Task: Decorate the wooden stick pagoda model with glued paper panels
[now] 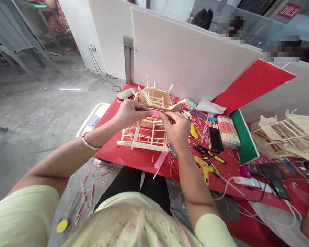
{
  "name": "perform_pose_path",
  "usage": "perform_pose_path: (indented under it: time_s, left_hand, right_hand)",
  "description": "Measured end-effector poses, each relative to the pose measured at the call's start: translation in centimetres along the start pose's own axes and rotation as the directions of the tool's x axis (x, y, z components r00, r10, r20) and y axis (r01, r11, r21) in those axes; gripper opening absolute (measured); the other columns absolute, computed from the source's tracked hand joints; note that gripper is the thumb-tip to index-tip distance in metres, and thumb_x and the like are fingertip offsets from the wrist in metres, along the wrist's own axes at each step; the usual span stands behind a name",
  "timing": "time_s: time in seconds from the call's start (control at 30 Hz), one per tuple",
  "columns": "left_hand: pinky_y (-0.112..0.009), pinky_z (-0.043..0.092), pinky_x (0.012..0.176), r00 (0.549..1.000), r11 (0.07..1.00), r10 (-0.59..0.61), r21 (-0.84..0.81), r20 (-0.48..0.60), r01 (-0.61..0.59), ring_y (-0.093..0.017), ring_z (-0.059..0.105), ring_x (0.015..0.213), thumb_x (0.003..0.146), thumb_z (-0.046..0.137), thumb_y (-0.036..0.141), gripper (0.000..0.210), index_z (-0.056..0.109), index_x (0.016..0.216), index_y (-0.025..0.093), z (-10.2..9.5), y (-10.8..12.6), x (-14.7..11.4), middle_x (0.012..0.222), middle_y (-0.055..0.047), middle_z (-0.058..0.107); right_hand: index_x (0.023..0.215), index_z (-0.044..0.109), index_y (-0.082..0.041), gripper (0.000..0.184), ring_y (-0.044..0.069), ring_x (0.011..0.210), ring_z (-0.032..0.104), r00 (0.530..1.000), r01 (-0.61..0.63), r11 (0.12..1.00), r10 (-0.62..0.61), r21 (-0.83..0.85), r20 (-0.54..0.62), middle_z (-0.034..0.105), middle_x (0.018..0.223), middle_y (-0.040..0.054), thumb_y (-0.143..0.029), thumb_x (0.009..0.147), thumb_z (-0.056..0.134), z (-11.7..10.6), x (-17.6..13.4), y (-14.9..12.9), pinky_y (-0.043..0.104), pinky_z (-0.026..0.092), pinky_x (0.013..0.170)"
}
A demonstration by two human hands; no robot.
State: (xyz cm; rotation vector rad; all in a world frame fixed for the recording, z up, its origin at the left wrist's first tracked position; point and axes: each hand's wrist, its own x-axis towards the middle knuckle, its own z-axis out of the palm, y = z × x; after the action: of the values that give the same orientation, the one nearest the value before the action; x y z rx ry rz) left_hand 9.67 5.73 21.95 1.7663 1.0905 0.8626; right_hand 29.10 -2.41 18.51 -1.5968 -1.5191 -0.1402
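My left hand [130, 111] pinches one end of a small pink rectangular piece [156, 113], and my right hand [178, 129] has its thumb and fingers closed at the other end. The piece is held level above a model of pale wooden sticks [150, 148], an open frame of bars. Behind it, the model's upper part [156, 96] has a curved, roof-like rim of close-set sticks. My hands cover part of the model, so I cannot tell whether the pink piece touches it. A longer pink strip [159, 162] hangs over the table edge below.
Right of my hand lie a yellow glue gun [204, 168], pliers [208, 152], a black phone [215, 139] and a packet of sticks [228, 132]. Another stick model [288, 133] stands further right. White boards [190, 58] rise behind the red table [110, 151]. A mouse [127, 93] sits at back left.
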Motion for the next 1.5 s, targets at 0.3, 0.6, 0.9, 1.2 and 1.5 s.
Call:
perform_pose_path:
  time_s: [0.3,0.6,0.9,1.2,1.5]
  left_hand:
    - [-0.028,0.023,0.047,1.0,1.0,0.007,0.013,0.009,-0.007,-0.006,0.033,0.051,0.073,0.086,0.047,0.034,0.076,0.066,0.016,0.1,0.2,0.0,0.054,0.003,0.05]
    - [-0.027,0.022,0.046,0.998,0.997,0.061,0.055,-0.019,-0.06,-0.007,0.03,0.051,0.075,0.083,0.044,0.032,0.072,0.063,0.017,0.3,-0.3,0.0,0.051,0.004,0.046]
    - [-0.026,0.028,0.05,0.987,0.973,0.139,0.196,-0.077,-0.122,-0.009,0.036,0.054,0.08,0.076,0.046,0.03,0.076,0.071,0.017,0.4,-0.8,-0.6,0.053,0.003,0.048]
    - [-0.03,0.05,0.068,0.706,0.545,0.655,0.478,0.27,-0.689,-0.017,0.066,0.079,0.09,0.06,0.03,0.028,0.081,0.109,0.029,-2.7,-1.4,-3.4,0.113,-0.008,0.08]
    - [-0.032,0.036,0.053,0.59,0.276,0.626,0.562,0.51,-0.78,-0.014,0.061,0.065,0.093,0.045,0.012,0.047,0.075,0.127,0.024,-3.6,-1.5,-2.1,0.136,-0.011,0.074]
  right_hand:
    - [0.094,0.083,-0.022,0.045,0.017,0.069,0.064,1.0,-0.009,1.0,0.009,0.019,0.011,0.077,0.082,0.0052,-0.062,0.097,0.063,0.0,0.0,0.2,0.032,0.045,0.068]
    - [0.095,0.083,-0.022,0.046,0.017,0.069,0.063,1.0,-0.009,0.999,0.008,0.041,0.019,0.077,0.082,0.0056,-0.062,0.097,0.062,0.1,0.1,0.2,0.032,0.045,0.067]
    - [0.097,0.083,-0.022,0.045,0.02,0.08,0.068,0.996,0.074,0.994,-0.078,-0.084,-0.048,0.079,0.086,0.0069,-0.056,0.104,0.055,-0.9,-0.6,-0.1,0.033,0.047,0.076]
    - [0.154,0.056,-0.022,0.056,0.028,0.129,0.057,0.781,0.601,0.781,-0.529,-0.169,0.332,0.064,0.152,0.0056,-0.012,0.098,0.051,-5.3,-2.0,-0.9,0.049,0.053,0.106]
    - [0.154,0.054,-0.02,0.055,0.024,0.122,0.059,0.633,0.757,0.596,-0.568,-0.268,0.526,0.059,0.157,0.0069,-0.004,0.102,0.046,-5.2,-0.2,-0.3,0.043,0.052,0.088]
